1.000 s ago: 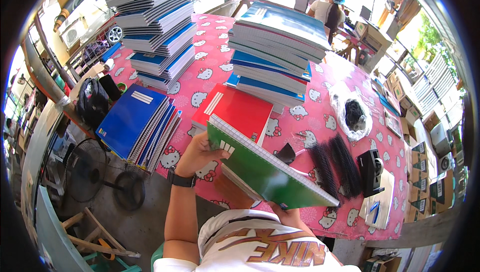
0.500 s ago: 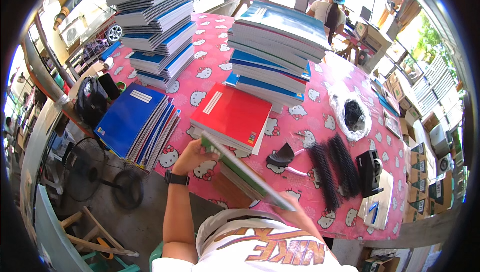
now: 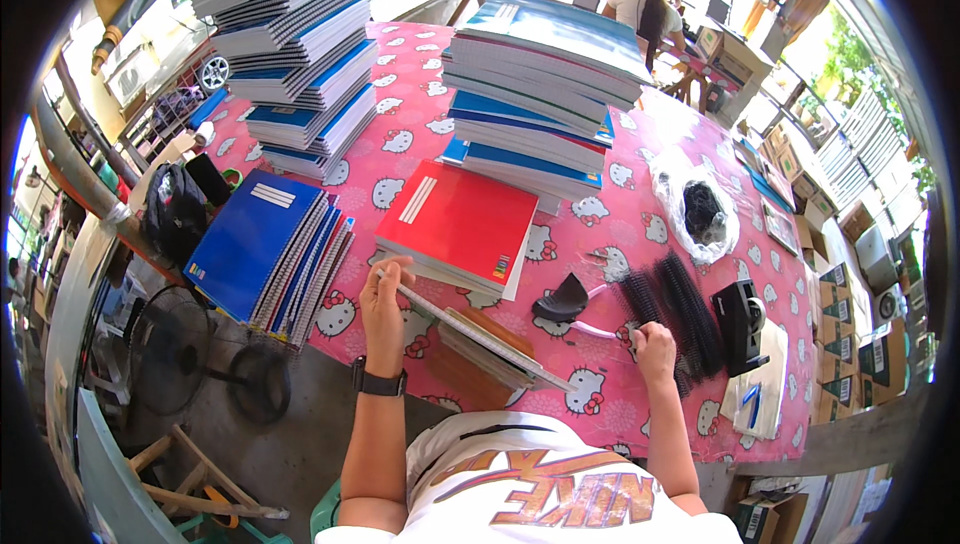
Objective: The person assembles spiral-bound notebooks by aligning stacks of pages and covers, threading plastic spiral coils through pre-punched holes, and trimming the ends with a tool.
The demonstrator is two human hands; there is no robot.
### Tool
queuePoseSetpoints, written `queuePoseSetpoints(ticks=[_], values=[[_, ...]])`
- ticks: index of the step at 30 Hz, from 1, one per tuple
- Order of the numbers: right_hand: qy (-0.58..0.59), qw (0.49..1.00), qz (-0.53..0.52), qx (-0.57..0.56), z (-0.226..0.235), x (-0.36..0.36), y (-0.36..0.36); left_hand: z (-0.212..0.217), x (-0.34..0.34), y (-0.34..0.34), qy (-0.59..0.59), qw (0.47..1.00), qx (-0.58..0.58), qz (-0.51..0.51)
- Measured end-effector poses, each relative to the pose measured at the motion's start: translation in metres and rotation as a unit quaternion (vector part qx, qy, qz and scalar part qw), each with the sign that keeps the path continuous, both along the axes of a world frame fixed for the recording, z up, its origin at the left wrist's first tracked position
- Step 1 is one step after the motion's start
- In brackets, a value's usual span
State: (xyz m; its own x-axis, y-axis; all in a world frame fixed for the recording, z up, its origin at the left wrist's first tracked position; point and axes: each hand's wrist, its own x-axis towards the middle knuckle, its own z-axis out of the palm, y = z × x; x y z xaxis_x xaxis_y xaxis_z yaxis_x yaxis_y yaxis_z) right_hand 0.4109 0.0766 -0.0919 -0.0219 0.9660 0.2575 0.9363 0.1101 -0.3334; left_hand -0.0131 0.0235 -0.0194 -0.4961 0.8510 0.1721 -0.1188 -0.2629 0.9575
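Note:
In my left hand [image 3: 383, 309] is a thin notebook [image 3: 480, 336], held upright by its far left corner and seen nearly edge-on. It slants over a brown wooden block [image 3: 462, 381] at the table's near edge. My right hand [image 3: 656, 352] is pinched at the left side of a heap of black plastic spiral coils [image 3: 690, 319]. Just left of that hand lies a tool with pink handles [image 3: 597, 328] and a black head. Beyond my left hand lies a stack of notebooks with a red cover [image 3: 462, 214] on top.
Tall notebook stacks [image 3: 310, 74] rise at the far left, with another stack [image 3: 540, 104] at far centre. Blue spiral notebooks [image 3: 255, 244] lie at left. A clear plastic bag [image 3: 700, 214], black tape dispenser [image 3: 740, 324] and blue pens [image 3: 750, 406] are at right. A person sits beyond.
My right hand has left the notebook's near end and moved right to the black coils. The notebook has tipped to show its edge, still in my left hand.

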Motion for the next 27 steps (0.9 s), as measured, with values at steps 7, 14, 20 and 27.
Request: queuePoseSetpoints(ticks=[7,14,20,27], values=[[0.121,0.991,-0.037,0.054,0.05,-0.008,-0.007,0.009,0.017,-0.006,0.129,0.985,0.027,0.113],[0.262,0.964,0.032,-0.04,0.128,-0.05,-0.04,0.006,0.024,0.0,0.056,0.995,-0.062,0.046],[0.426,0.886,0.135,-0.122,0.132,-0.071,-0.066,0.028,0.043,0.0,-0.076,0.996,-0.021,0.038],[0.433,0.869,0.199,-0.133,0.135,-0.077,-0.082,0.018,0.038,0.0,-0.011,0.999,-0.032,0.016]])
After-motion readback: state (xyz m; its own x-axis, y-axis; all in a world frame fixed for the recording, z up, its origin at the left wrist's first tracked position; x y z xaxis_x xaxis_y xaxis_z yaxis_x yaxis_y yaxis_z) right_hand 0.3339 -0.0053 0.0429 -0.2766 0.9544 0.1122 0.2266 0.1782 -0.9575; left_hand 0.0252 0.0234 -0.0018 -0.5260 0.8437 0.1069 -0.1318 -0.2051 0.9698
